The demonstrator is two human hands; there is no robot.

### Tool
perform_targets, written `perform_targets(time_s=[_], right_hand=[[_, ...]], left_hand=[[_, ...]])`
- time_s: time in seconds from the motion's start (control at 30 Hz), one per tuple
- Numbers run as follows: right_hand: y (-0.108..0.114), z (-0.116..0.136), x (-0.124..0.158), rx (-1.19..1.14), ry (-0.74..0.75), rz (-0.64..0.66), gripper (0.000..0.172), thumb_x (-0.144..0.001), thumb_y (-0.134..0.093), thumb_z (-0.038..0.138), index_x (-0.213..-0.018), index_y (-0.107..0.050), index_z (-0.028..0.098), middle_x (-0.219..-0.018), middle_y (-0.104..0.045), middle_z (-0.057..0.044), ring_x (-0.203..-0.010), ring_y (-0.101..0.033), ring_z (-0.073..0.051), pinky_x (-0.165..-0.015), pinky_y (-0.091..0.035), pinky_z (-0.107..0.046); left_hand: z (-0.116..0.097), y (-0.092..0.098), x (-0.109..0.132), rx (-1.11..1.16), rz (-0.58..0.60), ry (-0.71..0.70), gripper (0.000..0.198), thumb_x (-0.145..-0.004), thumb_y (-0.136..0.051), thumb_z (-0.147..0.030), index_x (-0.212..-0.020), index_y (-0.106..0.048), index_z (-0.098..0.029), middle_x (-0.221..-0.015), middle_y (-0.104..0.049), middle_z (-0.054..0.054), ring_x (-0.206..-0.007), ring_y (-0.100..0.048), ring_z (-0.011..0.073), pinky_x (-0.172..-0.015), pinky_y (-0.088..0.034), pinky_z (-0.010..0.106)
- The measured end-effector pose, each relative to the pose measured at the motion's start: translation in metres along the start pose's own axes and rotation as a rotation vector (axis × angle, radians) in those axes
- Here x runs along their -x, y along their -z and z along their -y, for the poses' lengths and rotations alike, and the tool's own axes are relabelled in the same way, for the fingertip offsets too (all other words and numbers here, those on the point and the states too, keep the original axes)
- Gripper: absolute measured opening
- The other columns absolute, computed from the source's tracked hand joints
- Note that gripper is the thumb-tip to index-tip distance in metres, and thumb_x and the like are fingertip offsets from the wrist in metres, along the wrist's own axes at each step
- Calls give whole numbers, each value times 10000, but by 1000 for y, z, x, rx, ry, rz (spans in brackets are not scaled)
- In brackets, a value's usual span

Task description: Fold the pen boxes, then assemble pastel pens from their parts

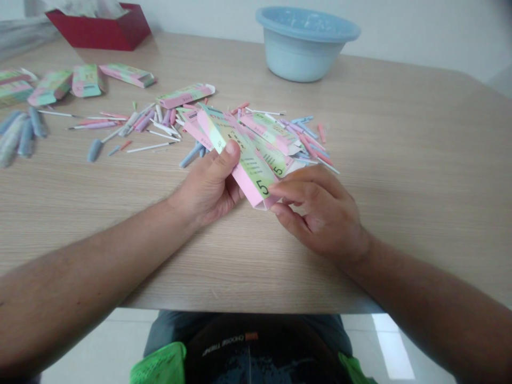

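Note:
A long pink and green cardboard box (250,162), printed with a large 5, is held tilted above the table. My left hand (216,186) grips its left side, thumb on the printed face and fingers beneath. At the box's near end, my right hand (324,213) pinches the end flap between thumb and fingers. Just behind lie other boxes of the same kind, one (270,130) on top of another. Around them are scattered thin pastel sticks and pens (312,144) in pink, purple, blue and white. Whatever is inside the held box is hidden.
A light blue basin (304,48) stands at the back. A red box (102,29) with white plastic in it is at the back left. Several cartons (86,80) line the left side, with blue capped pens (24,133) nearer. The table's front edge runs close to my lap.

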State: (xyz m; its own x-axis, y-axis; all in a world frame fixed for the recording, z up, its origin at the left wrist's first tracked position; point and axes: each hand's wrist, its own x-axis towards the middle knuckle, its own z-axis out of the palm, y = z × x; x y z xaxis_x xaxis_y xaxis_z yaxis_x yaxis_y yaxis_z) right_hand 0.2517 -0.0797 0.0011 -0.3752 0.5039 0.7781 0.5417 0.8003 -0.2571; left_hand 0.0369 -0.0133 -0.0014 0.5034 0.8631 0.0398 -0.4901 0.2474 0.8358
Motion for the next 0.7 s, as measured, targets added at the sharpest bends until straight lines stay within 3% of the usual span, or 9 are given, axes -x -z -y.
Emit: perform_targets(time_s=[0.13,0.33,0.5,0.7], right_hand=[[1,1,0,-14,15,28,163,-1080,-761,239,-1242,-757,239,-1152,-825,-83,-1071,-792,-226,-987,-673,-404],[1,1,0,-9,14,44,157,-1084,-748,225,-1233,-769,268,-1137,-828,-60,-1039,-799,-221,-951,-686,-396],[1,2,0,-23,5,46,141,-1069,-729,158,-1174,-760,246,-1096,-818,-64,-994,-794,-208,-898,-683,-378],[1,-1,0,-15,21,50,120,-1074,-732,192,-1180,-756,242,-1079,-813,-61,-1021,-784,-220,-945,-677,-395]], left_hand=[[1,-5,1,-34,5,-59,1009,-882,-930,-698,-1704,-545,-258,-1437,-818,138,-1521,-649,464,-1173,-647,573],[-1,-7,1,42,32,23,1072,-911,-893,-719,-1774,-440,-274,-1397,-838,136,-1464,-697,472,-1133,-671,583],[0,-8,4,-30,16,-26,1025,-879,-975,-596,-1724,-502,-260,-1395,-835,146,-1465,-694,474,-1145,-661,587],[-1,-9,6,-19,31,-13,921,-912,-943,-602,-1667,-558,-240,-1372,-840,144,-1469,-692,469,-1157,-659,580]])
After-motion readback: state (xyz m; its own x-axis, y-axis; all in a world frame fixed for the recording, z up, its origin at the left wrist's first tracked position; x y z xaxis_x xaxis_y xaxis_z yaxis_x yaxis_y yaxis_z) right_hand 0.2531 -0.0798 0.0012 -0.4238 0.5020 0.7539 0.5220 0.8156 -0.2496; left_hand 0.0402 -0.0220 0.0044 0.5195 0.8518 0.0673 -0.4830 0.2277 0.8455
